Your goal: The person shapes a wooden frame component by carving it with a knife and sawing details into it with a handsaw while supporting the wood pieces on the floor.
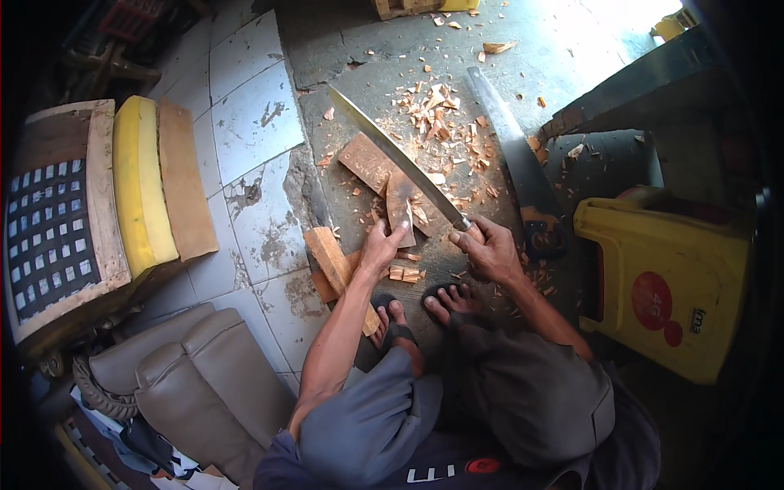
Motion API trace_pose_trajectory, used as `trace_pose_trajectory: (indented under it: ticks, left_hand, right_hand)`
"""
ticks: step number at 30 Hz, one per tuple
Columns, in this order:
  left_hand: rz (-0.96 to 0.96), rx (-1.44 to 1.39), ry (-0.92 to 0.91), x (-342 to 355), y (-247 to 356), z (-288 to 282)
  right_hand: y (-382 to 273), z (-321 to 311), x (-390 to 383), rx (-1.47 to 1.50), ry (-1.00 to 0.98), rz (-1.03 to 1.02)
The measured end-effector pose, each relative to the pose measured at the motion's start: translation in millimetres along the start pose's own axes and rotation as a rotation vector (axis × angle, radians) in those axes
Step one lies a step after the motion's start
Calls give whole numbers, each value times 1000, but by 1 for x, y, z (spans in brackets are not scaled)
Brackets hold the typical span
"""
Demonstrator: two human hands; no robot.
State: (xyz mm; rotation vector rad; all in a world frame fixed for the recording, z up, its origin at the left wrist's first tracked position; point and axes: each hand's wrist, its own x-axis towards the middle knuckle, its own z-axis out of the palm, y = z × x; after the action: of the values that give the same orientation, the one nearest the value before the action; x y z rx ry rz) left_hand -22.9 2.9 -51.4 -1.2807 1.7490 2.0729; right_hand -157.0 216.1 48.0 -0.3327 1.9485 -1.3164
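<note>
My right hand (493, 253) is closed around the handle of a machete (398, 157), whose long blade slants up to the far left. In my left hand (380, 248) is the near end of a small shaped piece of wood (398, 194), gripped between thumb and fingers. The piece stands against a flat wooden board (364, 162) on the floor. The blade passes above the board and close to the held piece; whether it touches cannot be made out. Wood chips (438, 110) lie scattered beyond both hands.
A handsaw (516, 140) lies to the right, beside a dark cylinder (608, 155) and a yellow plastic stool (665, 286). Wooden offcuts (330, 255) sit near my left foot. Cushioned furniture parts (147, 180) and grey-brown upholstery (208, 371) stand at left, by white tiles (257, 122).
</note>
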Motion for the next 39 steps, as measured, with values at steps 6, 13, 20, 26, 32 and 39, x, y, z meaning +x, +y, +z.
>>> trace_pose_trajectory:
  ticks: [6,13,20,26,32,39]
  left_hand:
    - [-60,-271,-77,-16,-3,13]
    - [16,-522,-46,-8,-3,23]
    - [-21,-668,-184,-20,22,2]
    - [-106,-775,-259,-37,23,-2]
    - [13,-590,-141,-53,25,6]
    - [-46,-609,-133,-45,26,5]
  right_hand:
    - [-6,-8,-5,118,52,59]
    - [11,-7,-10,105,107,-32]
    - [5,-10,-18,-91,140,-73]
    - [-14,-4,-9,-338,17,-96]
    - [5,12,-10,-311,3,-38]
    - [8,9,-5,-296,-35,-51]
